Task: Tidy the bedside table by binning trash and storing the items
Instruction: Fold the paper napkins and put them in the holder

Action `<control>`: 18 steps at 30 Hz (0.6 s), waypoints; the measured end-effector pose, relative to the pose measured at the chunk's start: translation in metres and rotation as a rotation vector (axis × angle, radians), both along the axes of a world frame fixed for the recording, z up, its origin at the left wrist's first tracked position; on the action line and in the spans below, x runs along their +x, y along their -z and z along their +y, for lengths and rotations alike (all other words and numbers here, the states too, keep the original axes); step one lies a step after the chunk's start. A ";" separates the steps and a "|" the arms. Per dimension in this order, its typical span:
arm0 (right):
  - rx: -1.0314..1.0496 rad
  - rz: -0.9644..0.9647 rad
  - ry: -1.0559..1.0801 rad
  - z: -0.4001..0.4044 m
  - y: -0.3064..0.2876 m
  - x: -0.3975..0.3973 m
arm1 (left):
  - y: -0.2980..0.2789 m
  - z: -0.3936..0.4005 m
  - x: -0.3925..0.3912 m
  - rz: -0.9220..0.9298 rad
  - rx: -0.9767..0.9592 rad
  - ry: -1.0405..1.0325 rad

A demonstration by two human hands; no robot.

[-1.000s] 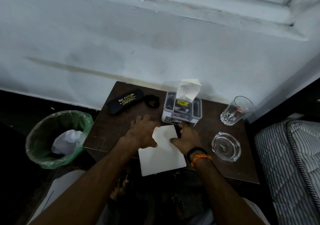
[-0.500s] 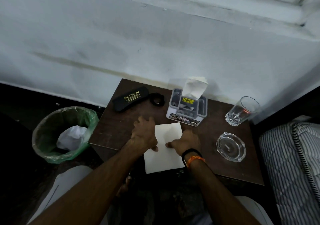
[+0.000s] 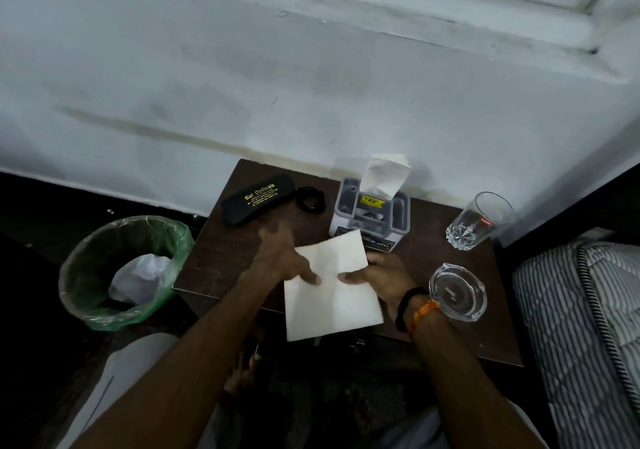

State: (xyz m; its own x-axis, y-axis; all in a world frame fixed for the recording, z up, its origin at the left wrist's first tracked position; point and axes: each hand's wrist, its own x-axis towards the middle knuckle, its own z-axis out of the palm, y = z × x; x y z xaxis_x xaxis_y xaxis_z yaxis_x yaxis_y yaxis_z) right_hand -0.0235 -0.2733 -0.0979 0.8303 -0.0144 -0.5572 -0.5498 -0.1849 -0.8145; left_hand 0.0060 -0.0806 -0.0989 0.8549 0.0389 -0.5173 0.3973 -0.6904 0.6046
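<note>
Both hands pinch a white tissue sheet (image 3: pixel 330 289) over the bedside table (image 3: pixel 221 258) — left hand (image 3: pixel 280 261) at its left edge, right hand (image 3: pixel 384 279) at its right — bin (image 3: pixel 86 275) further left

Left hand (image 3: pixel 280 263) and right hand (image 3: pixel 382 275) pinching

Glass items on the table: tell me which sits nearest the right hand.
The ashtray, low and round beside the right hand's wrist; the tumbler stands farther back.
</note>
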 end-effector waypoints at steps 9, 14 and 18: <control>0.391 -0.240 0.154 -0.017 -0.024 0.005 | -0.019 0.006 0.005 -0.009 -0.935 -0.105; 0.350 -0.345 0.136 -0.009 -0.021 0.011 | -0.029 -0.005 0.004 -0.142 -0.900 -0.085; 0.231 -0.386 0.162 -0.004 -0.015 0.012 | -0.021 -0.016 0.001 -0.186 -0.828 -0.085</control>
State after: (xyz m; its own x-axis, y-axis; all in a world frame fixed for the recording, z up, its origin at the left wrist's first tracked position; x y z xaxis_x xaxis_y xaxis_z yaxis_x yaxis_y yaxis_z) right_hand -0.0117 -0.2769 -0.0826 0.9744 -0.0727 -0.2127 -0.2062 0.0882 -0.9745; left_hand 0.0066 -0.0968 -0.0775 0.9402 -0.2220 -0.2583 0.2715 0.0305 0.9620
